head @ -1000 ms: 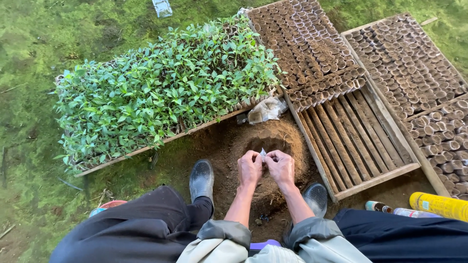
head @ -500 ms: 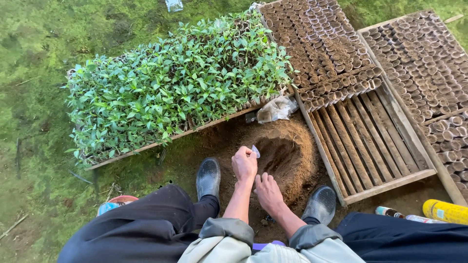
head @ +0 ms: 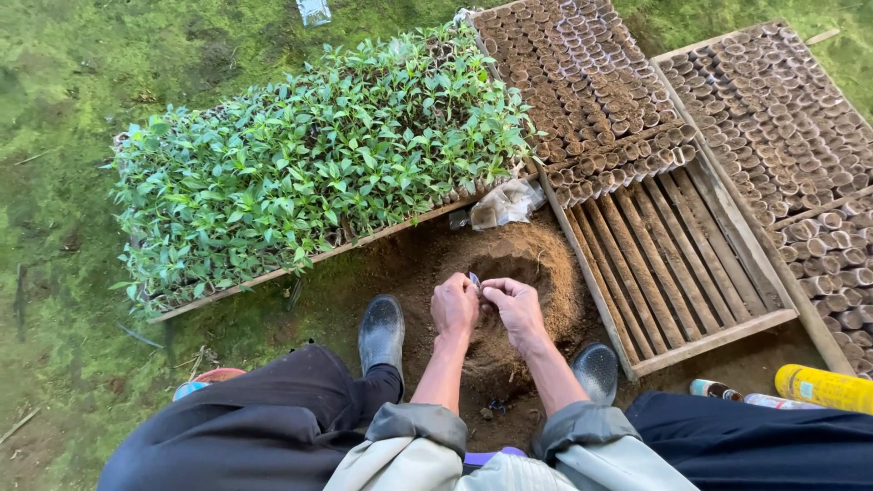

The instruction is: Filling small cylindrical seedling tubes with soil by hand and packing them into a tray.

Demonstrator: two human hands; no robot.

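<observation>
Left hand (head: pixel 453 307), right hand (head: pixel 515 307): grip pinching small thin pot (head: pixel 475 280) over crumbly brown soil mound (head: pixel 532 259).

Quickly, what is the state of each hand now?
Left hand: closed, pinching a small pale pot.
Right hand: fingers curled, touching that pot.

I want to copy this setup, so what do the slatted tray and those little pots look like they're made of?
The slatted tray looks like bare, weathered wood: parallel grey-brown slats in a plank frame. The little pots seem to be thin, flexible film sleeves packed with soil, though their material is hard to tell.
</observation>
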